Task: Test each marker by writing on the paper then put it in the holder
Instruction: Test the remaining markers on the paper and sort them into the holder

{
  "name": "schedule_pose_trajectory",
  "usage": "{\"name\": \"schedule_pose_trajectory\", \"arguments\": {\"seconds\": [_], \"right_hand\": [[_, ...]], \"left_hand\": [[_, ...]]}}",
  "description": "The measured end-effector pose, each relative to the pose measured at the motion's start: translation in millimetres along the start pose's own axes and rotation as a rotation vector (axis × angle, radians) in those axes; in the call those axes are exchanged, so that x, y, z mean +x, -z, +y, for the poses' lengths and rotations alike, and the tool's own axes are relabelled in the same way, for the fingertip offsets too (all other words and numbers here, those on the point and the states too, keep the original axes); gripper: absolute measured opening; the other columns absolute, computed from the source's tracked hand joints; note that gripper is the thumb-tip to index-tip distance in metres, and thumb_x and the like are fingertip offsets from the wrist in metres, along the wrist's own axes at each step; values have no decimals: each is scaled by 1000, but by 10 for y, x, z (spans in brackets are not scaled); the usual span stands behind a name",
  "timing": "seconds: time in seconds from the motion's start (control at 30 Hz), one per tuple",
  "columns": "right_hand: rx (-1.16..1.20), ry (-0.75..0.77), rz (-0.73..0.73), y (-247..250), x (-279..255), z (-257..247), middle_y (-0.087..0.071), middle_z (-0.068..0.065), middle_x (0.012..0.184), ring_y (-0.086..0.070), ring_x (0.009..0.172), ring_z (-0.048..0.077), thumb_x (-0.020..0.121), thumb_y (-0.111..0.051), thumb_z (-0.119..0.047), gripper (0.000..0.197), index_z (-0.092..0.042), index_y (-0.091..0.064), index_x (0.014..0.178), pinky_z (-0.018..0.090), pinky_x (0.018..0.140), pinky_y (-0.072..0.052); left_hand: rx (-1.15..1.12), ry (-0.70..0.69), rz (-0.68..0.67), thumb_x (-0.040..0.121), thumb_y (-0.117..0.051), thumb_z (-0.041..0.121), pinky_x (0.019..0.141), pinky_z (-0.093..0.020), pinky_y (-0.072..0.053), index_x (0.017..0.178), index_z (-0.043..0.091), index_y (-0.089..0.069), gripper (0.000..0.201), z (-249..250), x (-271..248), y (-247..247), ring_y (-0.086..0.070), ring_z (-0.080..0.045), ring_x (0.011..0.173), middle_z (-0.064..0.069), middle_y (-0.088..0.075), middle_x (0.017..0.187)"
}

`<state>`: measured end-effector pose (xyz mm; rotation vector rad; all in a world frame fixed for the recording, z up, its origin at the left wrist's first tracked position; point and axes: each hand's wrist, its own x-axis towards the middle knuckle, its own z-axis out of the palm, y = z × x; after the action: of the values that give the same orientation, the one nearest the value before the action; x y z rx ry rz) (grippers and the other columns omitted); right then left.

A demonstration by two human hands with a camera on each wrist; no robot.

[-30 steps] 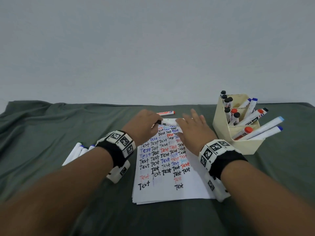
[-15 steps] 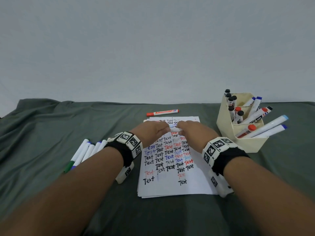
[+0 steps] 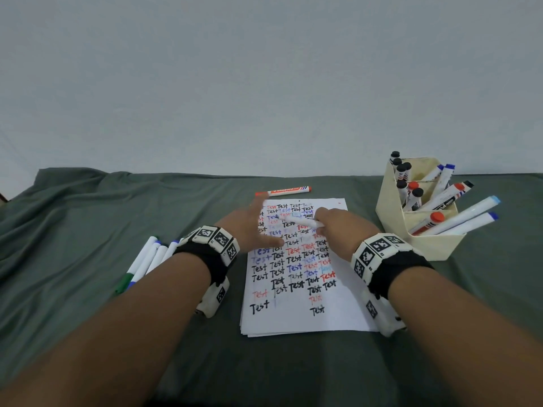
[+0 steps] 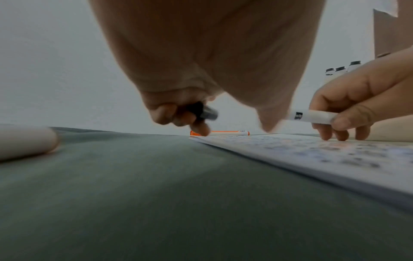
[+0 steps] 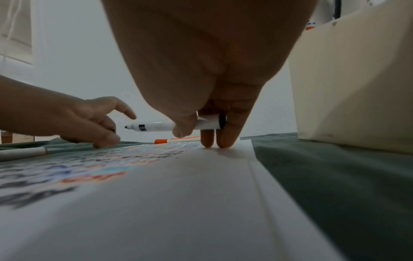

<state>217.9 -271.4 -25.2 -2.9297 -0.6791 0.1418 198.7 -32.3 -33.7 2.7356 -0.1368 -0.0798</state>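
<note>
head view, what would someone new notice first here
The white paper in the middle, crowded with rows of "Test" in black, red and blue. Above it the right hand holds an uncapped marker while the left hand pinches its black cap. At right, a cream holder bristles with markers.

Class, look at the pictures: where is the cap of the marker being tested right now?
The black cap is in the left hand, at the paper's left edge, off the marker.
</note>
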Motion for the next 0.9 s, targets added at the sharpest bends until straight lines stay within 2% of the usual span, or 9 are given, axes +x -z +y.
{"name": "schedule_pose_trajectory", "arguments": {"seconds": [0.1, 0.17, 0.23, 0.3, 0.37, 0.47, 0.57, 0.83, 0.9], "right_hand": [[-66, -50, -10, 5, -17, 5, -54, 0, 91, -57, 81, 21, 106, -46, -23, 4, -21, -46, 103, 37, 71, -51], [-71, -61, -18, 7, -16, -3, -52, 0, 90, -58, 83, 22, 106, -45, -23, 5, -18, -48, 107, 38, 73, -52], [-74, -63, -15, 5, -9, -3, -51, -1, 86, -59, 82, 23, 107, -45, -23, 7, -17, -48, 108, 39, 73, -52], [-78, -63, -8, 7, -3, -1, -48, -2, 82, -58, 80, 22, 107, -46, -23, 6, -17, -47, 108, 37, 70, -50], [-79, -63, -2, 0, 0, 2, -47, -3, 80, -57, 79, 21, 107, -45, -23, 7, -17, -48, 109, 36, 69, -49], [-71, -70, 2, -12, 9, 8, -48, -3, 80, -54, 73, 18, 107, -45, -24, 6, -18, -46, 106, 36, 67, -49], [-67, -75, 5, -21, 16, 12, -49, -2, 80, -53, 71, 17, 107, -44, -24, 6, -19, -43, 104, 36, 66, -48], [-72, -72, 22, -39, 18, 28, -49, -1, 79, -51, 65, 15, 106, -45, -21, 6, -18, -39, 105, 34, 59, -44], [-71, -73, 28, -45, 26, 35, -49, -2, 78, -51, 65, 15, 106, -46, -20, 6, -17, -40, 107, 33, 57, -42]], "left_hand": [[69, 159, 160, 93, -53, 21, 61, -33, -44, 120, 19, -25, 39, -99, -29, -42, -60, -25, 72, -2, -57, 81], [177, 205, 253, 91, -44, 5, 55, -34, -38, 105, 13, -28, 23, -158, -21, -6, -55, -29, 67, -9, -54, 76], [249, 263, 272, 89, -48, 0, 55, -38, -44, 102, 9, -39, 18, -216, -22, 76, -59, -29, 71, -11, -59, 80], [360, 280, 188, 92, -53, 3, 74, -39, -54, 106, 10, -62, 18, -300, -4, 157, -66, -31, 90, -11, -70, 99], [378, 280, 144, 94, -58, 8, 86, -35, -53, 106, 17, -73, 21, -399, 19, 206, -66, -29, 102, -8, -72, 110], [351, 282, 127, 94, -60, 8, 87, -31, -49, 110, 22, -74, 25, -508, 44, 222, -64, -26, 107, -5, -70, 116], [268, 281, 147, 92, -58, 4, 94, -36, -50, 122, 20, -64, 34, -533, 50, 206, -62, -28, 111, -7, -69, 118], [474, 132, 235, 86, -64, 55, 104, -44, -39, 128, 32, -60, 47, -205, -116, 177, -44, -26, 126, 0, -52, 137], [478, 28, 167, 82, -60, 68, 107, -48, -35, 132, 32, -53, 62, -29, -262, 97, -39, -27, 131, -2, -43, 144]]}}
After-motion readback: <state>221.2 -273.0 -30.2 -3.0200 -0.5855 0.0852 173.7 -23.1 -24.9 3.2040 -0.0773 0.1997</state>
